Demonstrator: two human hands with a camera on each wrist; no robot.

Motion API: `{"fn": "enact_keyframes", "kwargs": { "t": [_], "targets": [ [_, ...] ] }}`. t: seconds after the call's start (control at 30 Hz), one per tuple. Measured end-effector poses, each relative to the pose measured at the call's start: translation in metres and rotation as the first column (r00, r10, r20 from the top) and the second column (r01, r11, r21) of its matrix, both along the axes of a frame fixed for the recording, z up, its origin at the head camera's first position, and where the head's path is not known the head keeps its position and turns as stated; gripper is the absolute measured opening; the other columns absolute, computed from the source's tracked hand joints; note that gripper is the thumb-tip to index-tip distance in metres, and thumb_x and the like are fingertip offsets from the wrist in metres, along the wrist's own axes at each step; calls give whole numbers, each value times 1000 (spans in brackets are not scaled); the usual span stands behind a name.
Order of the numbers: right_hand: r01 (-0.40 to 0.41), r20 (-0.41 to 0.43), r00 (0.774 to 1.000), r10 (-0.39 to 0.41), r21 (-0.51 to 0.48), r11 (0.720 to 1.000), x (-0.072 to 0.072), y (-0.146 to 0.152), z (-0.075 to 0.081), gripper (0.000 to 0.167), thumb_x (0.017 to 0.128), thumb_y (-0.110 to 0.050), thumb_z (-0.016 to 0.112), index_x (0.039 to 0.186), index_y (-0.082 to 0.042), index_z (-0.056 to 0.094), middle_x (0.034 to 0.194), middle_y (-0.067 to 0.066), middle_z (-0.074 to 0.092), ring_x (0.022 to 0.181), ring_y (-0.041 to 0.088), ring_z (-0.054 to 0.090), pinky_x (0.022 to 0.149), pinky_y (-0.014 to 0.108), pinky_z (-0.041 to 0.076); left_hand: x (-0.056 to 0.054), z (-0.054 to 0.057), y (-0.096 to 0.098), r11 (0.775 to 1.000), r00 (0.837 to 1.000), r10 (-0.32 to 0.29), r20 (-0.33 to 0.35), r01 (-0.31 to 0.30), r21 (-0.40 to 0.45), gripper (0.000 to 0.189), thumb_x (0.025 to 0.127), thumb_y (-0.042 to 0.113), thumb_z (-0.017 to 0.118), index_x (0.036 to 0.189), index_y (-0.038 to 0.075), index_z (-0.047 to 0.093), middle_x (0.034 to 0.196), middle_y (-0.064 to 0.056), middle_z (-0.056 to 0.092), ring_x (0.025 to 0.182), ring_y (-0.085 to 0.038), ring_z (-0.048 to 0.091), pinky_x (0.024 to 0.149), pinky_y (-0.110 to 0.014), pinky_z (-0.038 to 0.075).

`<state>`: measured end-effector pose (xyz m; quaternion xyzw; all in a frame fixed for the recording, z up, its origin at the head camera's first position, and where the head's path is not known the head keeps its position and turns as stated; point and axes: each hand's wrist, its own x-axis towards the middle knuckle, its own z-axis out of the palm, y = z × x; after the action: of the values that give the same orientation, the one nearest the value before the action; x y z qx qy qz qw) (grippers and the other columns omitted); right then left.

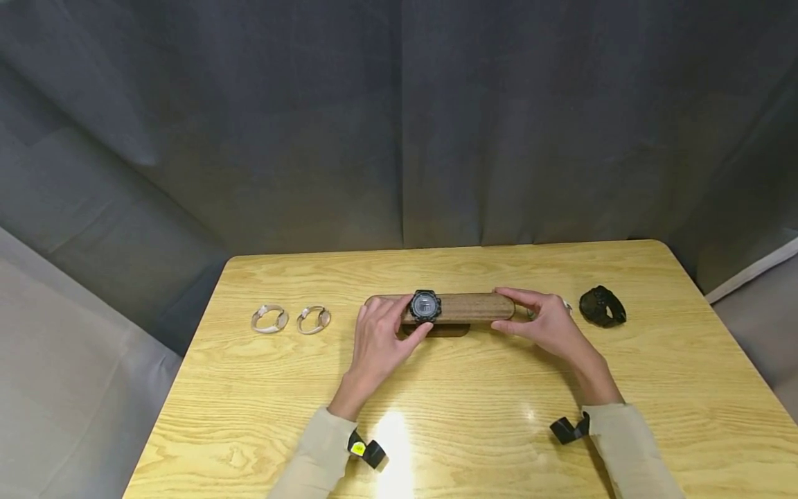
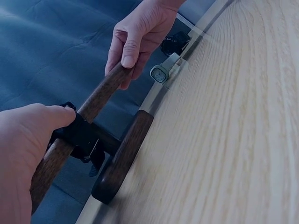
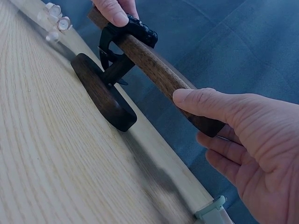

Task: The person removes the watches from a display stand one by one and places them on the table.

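Observation:
A dark wooden watch stand (image 1: 474,308), a rounded horizontal bar on a short post and base (image 3: 100,91), stands near the middle of the table. A black digital watch (image 1: 426,305) is around the bar, left of its centre. My left hand (image 1: 378,339) pinches this watch at its edges, thumb in front and fingers at the back. The right hand (image 1: 551,327) grips the bar's right end, its thumb (image 3: 201,100) on the near side and the fingers beyond. Part of the watch's strap hangs below the bar in both wrist views.
Two slim, light-banded watches, one white (image 1: 269,319) and one beside it (image 1: 314,320), lie at the left. A pale green square-faced watch (image 2: 160,73) sits behind my right hand. Another black watch (image 1: 601,306) lies farther right. Dark curtain (image 1: 399,138) hangs behind the table.

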<state>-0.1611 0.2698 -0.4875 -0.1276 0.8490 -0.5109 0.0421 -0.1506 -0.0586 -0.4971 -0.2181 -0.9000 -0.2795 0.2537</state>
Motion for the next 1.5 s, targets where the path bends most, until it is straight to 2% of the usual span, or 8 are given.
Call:
{"fn": "enact_keyframes", "kwargs": {
  "t": [0.17,0.37,0.53,0.63,0.87,1.13,1.23,1.5],
  "targets": [
    [2,-2,1000,-2,-1,1000,0,0,1,66,86,-32,88,146,-18,63,151,12,57,147,40,43,50,33,44,0,0,-1,1000,1000,-5,3,5,12,59,88,49,82,131,9,71,68,-2,58,83,-17,52,82,-36,43],
    [-7,-25,1000,7,15,1000,0,0,1,66,86,-32,88,146,-19,63,150,10,58,146,39,44,68,31,50,-1,1,-2,1000,1000,-8,-2,8,11,59,88,50,82,129,9,72,68,-2,59,82,-17,52,80,-35,42],
    [-5,-15,1000,5,0,1000,1,0,0,65,86,-32,88,145,-19,63,150,11,58,147,40,43,60,31,49,0,2,-4,1000,1000,-8,-3,8,2,59,87,50,82,129,9,72,68,0,59,85,-17,55,76,-34,40],
    [-5,-18,1000,5,3,1000,0,0,1,65,86,-32,88,145,-18,63,150,10,58,147,39,44,68,30,50,-1,3,-6,1000,1000,-2,3,2,9,59,86,49,84,128,9,73,68,0,58,89,-17,58,76,-34,39],
    [5,-13,1000,-5,31,1000,0,0,1,67,87,-35,87,146,-18,63,150,8,59,147,37,44,86,40,52,0,4,-11,1000,1000,-14,20,14,22,57,87,48,83,128,9,73,68,0,58,85,-17,56,75,-33,38],
    [2,-12,1000,-2,25,1000,0,0,0,68,86,-36,87,147,-17,62,150,7,59,146,37,45,96,53,50,-1,4,-21,1000,999,-8,47,7,17,57,87,49,83,127,10,73,69,1,57,79,-14,50,76,-33,37],
    [0,-13,1000,0,22,1000,0,0,0,68,86,-35,87,146,-17,62,150,7,59,146,37,46,95,53,51,-1,4,-24,1000,999,-11,46,10,26,56,85,48,85,126,10,74,70,-1,59,74,-14,45,74,-32,36],
    [2,-16,1000,-2,32,999,0,0,0,67,86,-35,87,146,-17,63,149,8,59,146,38,46,82,38,48,-3,7,-31,998,997,-26,78,22,53,56,81,45,89,122,9,75,69,-4,60,71,-14,42,74,-32,35]
  ]
}}
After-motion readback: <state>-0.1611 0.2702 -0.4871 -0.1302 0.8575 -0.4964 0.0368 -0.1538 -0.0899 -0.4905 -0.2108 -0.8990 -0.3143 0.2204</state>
